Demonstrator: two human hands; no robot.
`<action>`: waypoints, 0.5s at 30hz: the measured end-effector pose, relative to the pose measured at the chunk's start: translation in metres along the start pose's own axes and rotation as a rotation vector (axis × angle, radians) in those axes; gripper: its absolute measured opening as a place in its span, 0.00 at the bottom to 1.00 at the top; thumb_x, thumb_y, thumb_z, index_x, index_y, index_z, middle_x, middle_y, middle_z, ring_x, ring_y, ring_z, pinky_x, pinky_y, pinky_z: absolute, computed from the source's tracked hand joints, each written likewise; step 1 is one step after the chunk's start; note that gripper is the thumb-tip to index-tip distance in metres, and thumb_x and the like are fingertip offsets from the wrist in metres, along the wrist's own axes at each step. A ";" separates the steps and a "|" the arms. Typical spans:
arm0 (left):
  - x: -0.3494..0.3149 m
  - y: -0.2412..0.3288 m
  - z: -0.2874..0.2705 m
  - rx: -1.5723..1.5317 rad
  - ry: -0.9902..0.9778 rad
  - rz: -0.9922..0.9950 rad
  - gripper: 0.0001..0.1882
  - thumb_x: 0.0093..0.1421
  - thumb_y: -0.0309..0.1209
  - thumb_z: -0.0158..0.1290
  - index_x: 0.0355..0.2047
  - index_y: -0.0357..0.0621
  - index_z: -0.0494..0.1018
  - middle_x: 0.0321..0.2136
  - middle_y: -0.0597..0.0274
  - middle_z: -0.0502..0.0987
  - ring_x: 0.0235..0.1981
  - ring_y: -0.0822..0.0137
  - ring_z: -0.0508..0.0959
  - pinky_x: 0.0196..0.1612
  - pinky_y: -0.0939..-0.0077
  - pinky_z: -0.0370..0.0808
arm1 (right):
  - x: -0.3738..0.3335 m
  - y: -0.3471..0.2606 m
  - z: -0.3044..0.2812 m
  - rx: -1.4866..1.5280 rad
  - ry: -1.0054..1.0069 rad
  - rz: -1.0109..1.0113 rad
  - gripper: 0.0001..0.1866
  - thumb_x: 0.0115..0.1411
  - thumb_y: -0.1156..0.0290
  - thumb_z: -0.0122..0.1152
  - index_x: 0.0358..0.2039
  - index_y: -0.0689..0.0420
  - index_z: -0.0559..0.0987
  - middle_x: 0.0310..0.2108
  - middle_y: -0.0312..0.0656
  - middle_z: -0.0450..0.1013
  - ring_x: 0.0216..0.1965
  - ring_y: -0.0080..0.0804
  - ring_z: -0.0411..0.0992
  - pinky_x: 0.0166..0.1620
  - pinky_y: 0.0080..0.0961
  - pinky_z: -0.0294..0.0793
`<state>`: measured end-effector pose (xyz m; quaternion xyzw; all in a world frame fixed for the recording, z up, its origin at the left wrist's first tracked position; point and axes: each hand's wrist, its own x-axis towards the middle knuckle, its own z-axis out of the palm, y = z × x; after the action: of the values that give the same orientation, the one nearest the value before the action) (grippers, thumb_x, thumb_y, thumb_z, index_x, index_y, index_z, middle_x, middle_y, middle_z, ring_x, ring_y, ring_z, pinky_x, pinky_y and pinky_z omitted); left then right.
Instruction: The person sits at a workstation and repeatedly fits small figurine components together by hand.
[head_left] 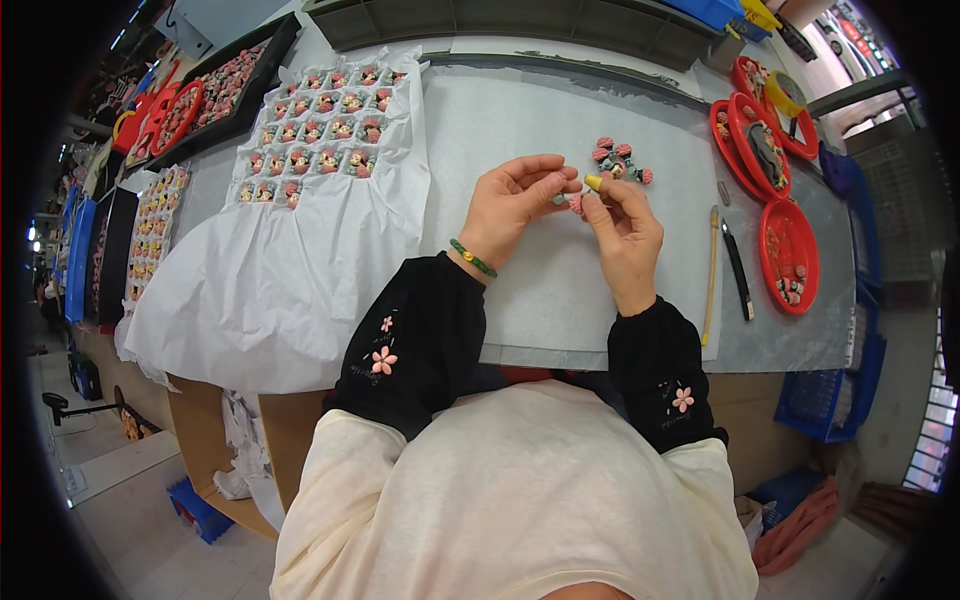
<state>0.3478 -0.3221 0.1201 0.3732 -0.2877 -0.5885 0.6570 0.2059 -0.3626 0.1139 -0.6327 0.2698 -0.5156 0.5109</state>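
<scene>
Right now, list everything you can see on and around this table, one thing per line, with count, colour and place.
Small figurines in rows: many, pink and pale, on the white paper sheet, far left.
White paper sheet: one, draped over the table's left edge.
Loose figurines: a small cluster, pink and grey, just beyond the hands.
Grey mat: one, centre of table.
Red trays: several, round or oval, right side, some holding small pieces.
Black-handled tool: one, right of the mat.
Yellow stick: one, beside that tool.
Black tray: one, far left, filled with pink pieces.
Blue crates: some, lower right beside the table.
Left hand: green bracelet, fingers at a small pink piece.
Right hand: yellow fingertip cover, pinching the same piece.
</scene>
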 end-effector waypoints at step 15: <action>-0.002 -0.012 0.003 0.270 -0.136 0.216 0.21 0.52 0.22 0.53 0.47 0.35 0.66 0.42 0.59 0.70 0.42 0.72 0.70 0.45 0.79 0.69 | 0.001 0.010 0.000 0.050 0.017 0.091 0.13 0.52 0.77 0.59 0.39 0.65 0.73 0.31 0.38 0.71 0.30 0.20 0.69 0.34 0.14 0.70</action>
<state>0.3381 -0.3213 0.1121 0.3843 -0.4464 -0.4943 0.6393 0.2078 -0.3671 0.1055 -0.6024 0.2898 -0.5038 0.5470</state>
